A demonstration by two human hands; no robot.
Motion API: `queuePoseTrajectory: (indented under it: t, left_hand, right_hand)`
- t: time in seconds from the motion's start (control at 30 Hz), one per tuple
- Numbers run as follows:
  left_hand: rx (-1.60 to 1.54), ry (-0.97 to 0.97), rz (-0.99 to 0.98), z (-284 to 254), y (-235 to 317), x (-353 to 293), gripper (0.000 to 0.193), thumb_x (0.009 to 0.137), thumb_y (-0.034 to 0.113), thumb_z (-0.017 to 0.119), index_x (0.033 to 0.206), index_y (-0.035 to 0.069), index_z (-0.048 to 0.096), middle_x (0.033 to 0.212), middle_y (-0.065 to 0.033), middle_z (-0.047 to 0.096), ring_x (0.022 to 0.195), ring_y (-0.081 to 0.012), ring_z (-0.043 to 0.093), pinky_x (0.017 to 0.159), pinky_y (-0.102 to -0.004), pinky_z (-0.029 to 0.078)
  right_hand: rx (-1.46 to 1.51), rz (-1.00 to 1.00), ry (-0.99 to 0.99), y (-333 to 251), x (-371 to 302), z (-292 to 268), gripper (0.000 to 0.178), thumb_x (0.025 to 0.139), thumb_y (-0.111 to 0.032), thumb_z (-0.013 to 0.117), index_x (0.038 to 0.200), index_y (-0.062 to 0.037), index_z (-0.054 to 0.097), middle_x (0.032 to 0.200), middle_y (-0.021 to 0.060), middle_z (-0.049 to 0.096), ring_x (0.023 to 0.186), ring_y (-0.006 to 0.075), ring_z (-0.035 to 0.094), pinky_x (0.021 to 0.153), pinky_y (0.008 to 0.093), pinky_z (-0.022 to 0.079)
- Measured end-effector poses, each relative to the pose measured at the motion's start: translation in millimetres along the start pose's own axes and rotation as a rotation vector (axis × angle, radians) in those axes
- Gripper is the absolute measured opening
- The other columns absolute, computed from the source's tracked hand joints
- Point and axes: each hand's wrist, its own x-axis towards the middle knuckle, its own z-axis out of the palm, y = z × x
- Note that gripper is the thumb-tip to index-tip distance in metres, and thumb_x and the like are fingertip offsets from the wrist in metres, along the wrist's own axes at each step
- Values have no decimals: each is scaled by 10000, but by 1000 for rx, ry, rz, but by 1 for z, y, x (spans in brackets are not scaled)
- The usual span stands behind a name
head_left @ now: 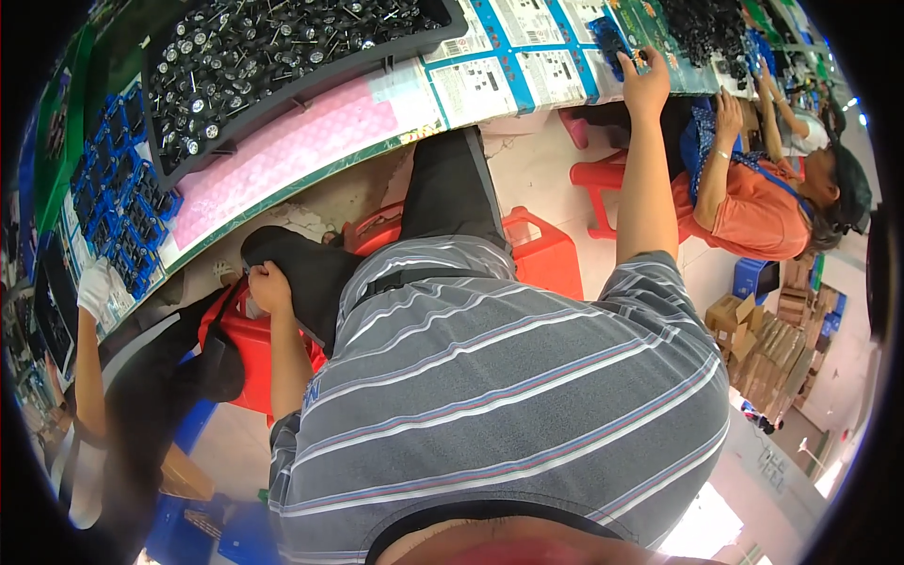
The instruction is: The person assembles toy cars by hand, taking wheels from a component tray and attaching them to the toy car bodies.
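Observation:
My right hand (646, 80) is stretched out over the table at the upper right. Its thumb and fingers are closed on the edge of a blue and black plastic part (610, 40), which lies over the printed sheets. My left hand (270, 287) rests low against my black trouser leg, its fingers curled in and nothing visible in them. On the table, a large black tray (311, 89) is heaped with small black parts with shiny round ends and thin metal stems (273, 47). Several blue and black frames (122, 193) lie in rows to its left.
Pink bubble wrap (282, 146) lies along the table's near edge. Black parts (702, 33) are piled at the far right. A co-worker in an orange shirt (758, 221) sits at right; another's gloved hand (94, 287) is at left. Red stools (546, 254) and cardboard boxes (734, 320) stand nearby.

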Motion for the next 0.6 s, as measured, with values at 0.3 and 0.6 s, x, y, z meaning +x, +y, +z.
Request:
queuePoseTrajectory:
  t: [0.3, 0.6]
  left_hand:
    - [10, 2, 19, -8, 3, -7, 340, 884, 339, 578, 824, 10, 638, 840, -202, 691, 817, -404, 666, 762, -487, 510]
    - [29, -1, 35, -6, 6, -6, 345, 896, 330, 574, 837, -3, 644, 848, -219, 696, 822, -411, 672, 766, -484, 514]
  right_hand:
    - [20, 169, -53, 51, 15, 18, 517, 806, -339, 835, 1138, 27, 683, 1145, 201, 681, 1024, 328, 679, 907, 402, 524]
    - [74, 45, 93, 43, 0, 18, 550, 802, -337, 840, 1159, 44, 664, 1097, 192, 695, 1024, 317, 679, 911, 407, 520]
